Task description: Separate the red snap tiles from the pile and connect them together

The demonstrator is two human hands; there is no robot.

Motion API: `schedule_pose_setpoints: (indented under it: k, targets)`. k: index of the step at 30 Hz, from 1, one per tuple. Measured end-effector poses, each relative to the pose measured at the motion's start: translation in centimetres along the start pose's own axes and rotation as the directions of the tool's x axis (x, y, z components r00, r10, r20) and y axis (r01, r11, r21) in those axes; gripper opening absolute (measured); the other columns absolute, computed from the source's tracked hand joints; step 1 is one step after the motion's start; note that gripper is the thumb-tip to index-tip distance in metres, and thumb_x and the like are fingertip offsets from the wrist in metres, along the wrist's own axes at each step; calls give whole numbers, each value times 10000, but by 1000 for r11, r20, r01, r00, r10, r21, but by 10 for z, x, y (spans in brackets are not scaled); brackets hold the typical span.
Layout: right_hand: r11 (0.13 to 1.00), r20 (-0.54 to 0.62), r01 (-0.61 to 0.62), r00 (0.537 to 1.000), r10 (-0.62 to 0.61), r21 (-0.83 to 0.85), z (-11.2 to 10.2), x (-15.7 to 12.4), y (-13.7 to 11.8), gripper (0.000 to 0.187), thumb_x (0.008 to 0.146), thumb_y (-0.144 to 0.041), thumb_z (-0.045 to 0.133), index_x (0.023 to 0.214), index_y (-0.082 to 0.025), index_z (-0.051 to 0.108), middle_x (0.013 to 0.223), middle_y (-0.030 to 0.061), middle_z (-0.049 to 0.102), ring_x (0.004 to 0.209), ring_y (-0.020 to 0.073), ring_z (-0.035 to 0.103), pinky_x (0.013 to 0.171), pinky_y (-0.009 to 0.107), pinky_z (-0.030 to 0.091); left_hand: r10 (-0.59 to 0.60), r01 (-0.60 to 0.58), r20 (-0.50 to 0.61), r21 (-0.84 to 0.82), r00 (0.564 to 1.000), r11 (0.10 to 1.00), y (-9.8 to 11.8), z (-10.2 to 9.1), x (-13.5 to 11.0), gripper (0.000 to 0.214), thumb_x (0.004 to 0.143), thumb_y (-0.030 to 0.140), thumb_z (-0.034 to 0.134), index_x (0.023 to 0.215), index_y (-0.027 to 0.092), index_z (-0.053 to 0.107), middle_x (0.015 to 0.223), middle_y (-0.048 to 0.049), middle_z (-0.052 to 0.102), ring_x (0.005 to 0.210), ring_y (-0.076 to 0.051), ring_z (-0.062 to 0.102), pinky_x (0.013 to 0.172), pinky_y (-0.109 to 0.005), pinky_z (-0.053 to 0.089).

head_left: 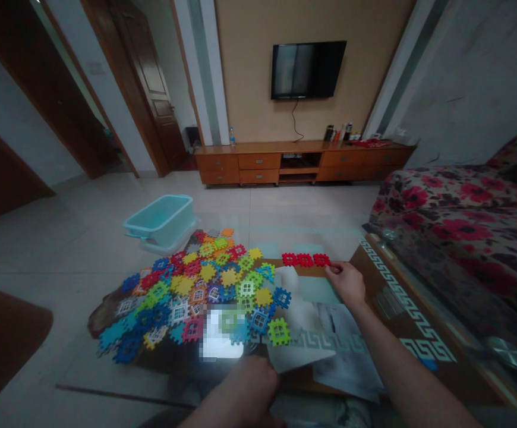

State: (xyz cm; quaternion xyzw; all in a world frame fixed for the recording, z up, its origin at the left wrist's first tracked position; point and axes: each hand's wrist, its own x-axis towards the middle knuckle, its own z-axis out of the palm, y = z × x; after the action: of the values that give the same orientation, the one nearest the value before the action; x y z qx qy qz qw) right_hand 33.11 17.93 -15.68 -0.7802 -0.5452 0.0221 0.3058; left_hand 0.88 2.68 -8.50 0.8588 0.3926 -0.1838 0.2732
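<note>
The right hand (347, 282) is almost closed, with its finger and thumb pinching the right end of a red, square plastic piece with bumpy sides (321, 260). That piece sits at the right end of a straight row, next to two more red, bumpy plastic pieces (296, 260). The row is near the far edge of the see-through glass counter (401, 303). The left hand (256, 377) is curled up by the near edge, and I cannot tell if it holds anything. A big, messy pile of bumpy plastic pieces in many colours (207, 271) covers the left side of the counter. One bright green, square plastic piece with a window shape (279, 331) lies at the pile's near right end. A pale blue-green plastic bin (176, 226) is by the far left corner.
</note>
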Motion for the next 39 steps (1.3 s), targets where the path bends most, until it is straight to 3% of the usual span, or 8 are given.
schedule_pose_setpoints:
  k: [6,24,33,39]
  targets:
    - [997,2,66,998,-66,-27,0,-4,0,294,806,-414,598,931,-198,754,940,80,738,815,215,674,710,287,470,-10,10,1,-7,1000,1000,1,-2,-3,463,679,611,659,826,188,775,823,-136,745,824,-330,706,737,-404,578]
    - [997,-22,67,997,-68,-31,1,-5,-1,324,815,-414,590,956,-168,747,902,103,722,795,221,661,727,299,480,33,-32,-35,5,999,999,0,0,-3,460,676,606,664,814,180,775,795,-136,742,810,-345,709,712,-414,578]
    - [997,-24,68,997,-69,-36,-2,-7,-4,322,815,-437,602,951,-181,741,894,88,714,792,219,658,700,295,467,4,-4,-8,0,1000,1000,5,-9,-7,452,678,595,672,829,182,776,840,-144,746,841,-340,706,739,-412,577]
    - [997,-12,52,999,-52,-51,-2,-6,-5,307,815,-421,597,948,-183,736,934,85,720,801,215,660,708,296,468,6,-6,-11,-3,1000,1000,2,-3,-5,468,670,604,664,837,180,770,867,-143,748,851,-345,708,755,-414,575]
